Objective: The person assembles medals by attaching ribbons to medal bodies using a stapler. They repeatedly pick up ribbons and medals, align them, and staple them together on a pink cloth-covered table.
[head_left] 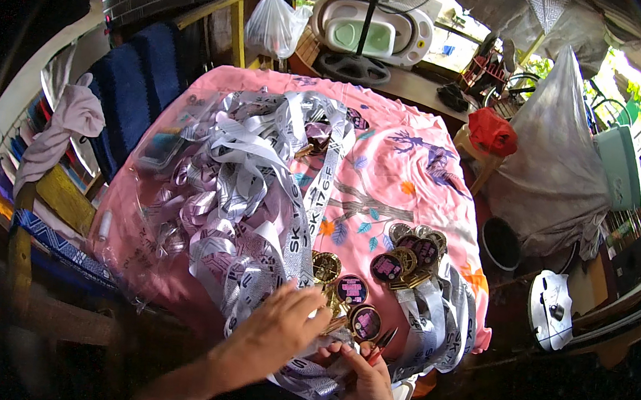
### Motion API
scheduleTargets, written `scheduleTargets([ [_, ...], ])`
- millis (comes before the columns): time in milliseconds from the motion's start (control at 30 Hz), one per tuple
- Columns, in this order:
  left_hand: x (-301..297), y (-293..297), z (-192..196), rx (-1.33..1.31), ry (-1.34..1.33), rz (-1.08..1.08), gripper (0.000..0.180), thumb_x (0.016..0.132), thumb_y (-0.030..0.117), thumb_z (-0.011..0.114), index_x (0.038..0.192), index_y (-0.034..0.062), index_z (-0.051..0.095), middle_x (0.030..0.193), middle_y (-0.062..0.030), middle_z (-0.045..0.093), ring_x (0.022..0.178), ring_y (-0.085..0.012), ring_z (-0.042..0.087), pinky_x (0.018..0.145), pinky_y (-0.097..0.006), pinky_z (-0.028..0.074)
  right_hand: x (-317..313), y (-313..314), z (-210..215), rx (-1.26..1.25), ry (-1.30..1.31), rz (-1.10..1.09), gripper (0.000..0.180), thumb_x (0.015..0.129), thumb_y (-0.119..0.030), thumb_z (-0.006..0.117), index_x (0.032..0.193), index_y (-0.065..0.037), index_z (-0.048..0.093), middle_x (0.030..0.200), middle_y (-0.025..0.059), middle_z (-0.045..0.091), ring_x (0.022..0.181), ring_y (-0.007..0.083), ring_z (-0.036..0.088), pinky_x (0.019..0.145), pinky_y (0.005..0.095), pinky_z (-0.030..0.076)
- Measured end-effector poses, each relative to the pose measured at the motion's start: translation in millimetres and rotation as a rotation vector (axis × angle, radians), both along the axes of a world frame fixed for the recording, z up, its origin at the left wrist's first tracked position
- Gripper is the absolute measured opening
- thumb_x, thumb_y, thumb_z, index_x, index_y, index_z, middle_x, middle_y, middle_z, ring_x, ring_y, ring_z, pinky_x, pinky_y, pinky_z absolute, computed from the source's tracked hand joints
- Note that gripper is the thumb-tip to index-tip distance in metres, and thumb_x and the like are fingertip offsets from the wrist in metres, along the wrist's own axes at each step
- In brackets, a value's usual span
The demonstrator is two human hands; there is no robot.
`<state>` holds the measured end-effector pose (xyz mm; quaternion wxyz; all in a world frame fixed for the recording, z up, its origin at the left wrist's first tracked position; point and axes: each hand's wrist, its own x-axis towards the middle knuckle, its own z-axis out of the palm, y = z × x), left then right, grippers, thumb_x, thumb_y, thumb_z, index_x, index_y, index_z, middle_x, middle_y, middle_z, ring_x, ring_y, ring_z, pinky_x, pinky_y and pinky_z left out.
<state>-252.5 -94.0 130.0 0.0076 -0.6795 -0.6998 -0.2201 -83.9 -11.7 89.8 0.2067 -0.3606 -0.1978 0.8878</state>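
Note:
My left hand (277, 335) is over the near edge of the pink-covered table, its fingers stretched out beside a cluster of gold medals (326, 267). It holds nothing that I can see. My right hand (368, 386) is closed on a pair of small red-handled scissors (378, 349), blades pointing up and away. Pale ribbon lies at its fingertips; whether it is pinched there I cannot tell. Next to the blades is a round medal (365, 322) with a black and pink face. A large tangle of white printed ribbons (244, 154) covers the table's left half.
On the right, a second group of medals (408, 256) lies with its white ribbons (436, 323) hanging toward the edge. The pink patterned cloth (387, 152) is wrinkled. A blue-covered chair (141, 78) stands left, a fan base (354, 69) behind, and a large plastic-wrapped bundle (552, 157) right.

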Motion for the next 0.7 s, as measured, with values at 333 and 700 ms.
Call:
scheduleTargets([
  [333, -29, 5, -38, 0.033, 0.064, 0.036, 0.017, 0.084, 0.011, 0.059, 0.100, 0.0111, 0.062, 0.112, -0.0049, 0.064, 0.112, -0.0200, 0.061, 0.103, -0.050, 0.037, -5, 4, -7, 0.083, 0.001, -0.057, 0.016, 0.097, -0.003, 0.051, 0.095, -0.015, 0.041, 0.094, 0.0141, 0.068, 0.093, 0.0257, 0.065, 0.082, 0.0416, 0.052],
  [700, -36, 7, -33, 0.099, 0.150, 0.069, 0.015, 0.082, 0.015, 0.060, 0.096, 0.0116, 0.064, 0.103, -0.0001, 0.064, 0.100, -0.0156, 0.063, 0.092, -0.042, 0.041, -17, 20, 18, 0.170, -0.004, -0.047, 0.013, 0.097, -0.003, 0.048, 0.094, -0.014, 0.041, 0.087, 0.0129, 0.065, 0.094, 0.0283, 0.064, 0.087, 0.0423, 0.049],
])
